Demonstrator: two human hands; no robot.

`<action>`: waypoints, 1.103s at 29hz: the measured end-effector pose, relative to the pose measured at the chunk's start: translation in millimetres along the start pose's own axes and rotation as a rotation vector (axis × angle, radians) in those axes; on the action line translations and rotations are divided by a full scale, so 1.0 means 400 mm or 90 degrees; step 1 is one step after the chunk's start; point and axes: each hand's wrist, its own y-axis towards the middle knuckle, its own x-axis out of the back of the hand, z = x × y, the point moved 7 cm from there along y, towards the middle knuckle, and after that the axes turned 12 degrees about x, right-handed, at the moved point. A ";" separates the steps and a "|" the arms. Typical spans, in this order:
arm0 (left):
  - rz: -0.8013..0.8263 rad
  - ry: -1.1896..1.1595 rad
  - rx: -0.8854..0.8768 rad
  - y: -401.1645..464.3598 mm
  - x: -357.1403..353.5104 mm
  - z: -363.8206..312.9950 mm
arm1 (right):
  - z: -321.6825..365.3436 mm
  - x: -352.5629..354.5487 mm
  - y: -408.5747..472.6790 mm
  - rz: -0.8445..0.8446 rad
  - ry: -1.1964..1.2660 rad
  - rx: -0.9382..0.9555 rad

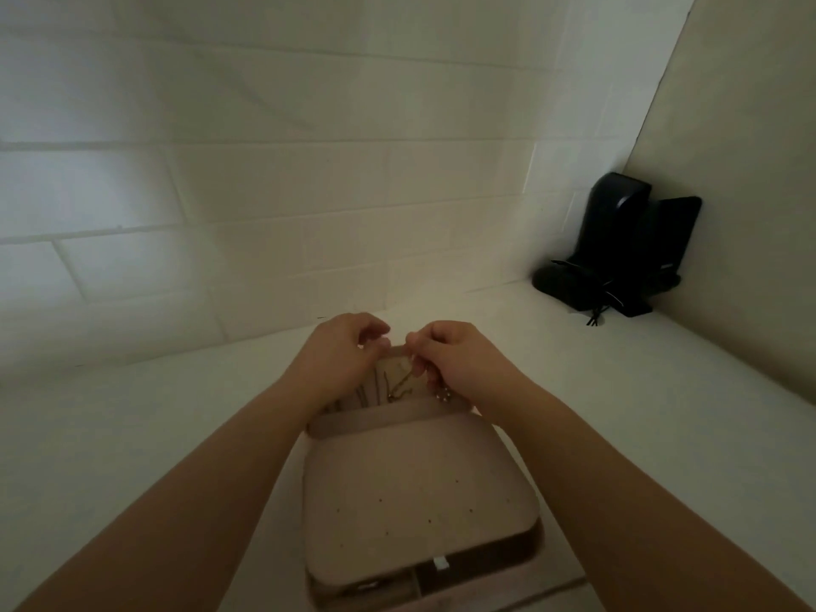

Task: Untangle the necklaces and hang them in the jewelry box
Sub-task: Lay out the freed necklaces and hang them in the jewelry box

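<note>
A pale pink jewelry box (pixel 415 492) lies open on the white counter, its padded panel toward me and its upright lid part behind. Both hands are raised at the top edge of that upright part. My right hand (pixel 455 355) pinches a thin gold necklace (pixel 399 384) that hangs down in front of the lid, with a small beaded bit dangling under the fingers. My left hand (pixel 344 351) has its fingers curled at the lid's top edge, close to the chain's end; what it pinches is too small to see. Other dark chains hang on the lid's left side.
A black device on a stand with a trailing cord (pixel 627 249) sits in the far right corner. A white tiled wall (pixel 265 192) rises behind the counter, and a beige panel (pixel 742 170) closes the right side. The light is dim.
</note>
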 end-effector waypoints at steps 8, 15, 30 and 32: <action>0.020 0.211 0.019 0.041 -0.026 0.006 | 0.022 0.025 0.022 -0.017 -0.025 0.053; 0.014 0.156 -0.056 0.038 0.000 -0.012 | 0.085 0.051 0.012 -0.028 0.035 0.145; 0.051 0.078 -0.162 -0.062 0.127 -0.138 | 0.119 0.064 -0.026 -0.004 0.040 0.171; 0.033 0.121 -0.160 -0.070 0.123 -0.141 | 0.119 0.068 -0.027 0.004 0.004 0.164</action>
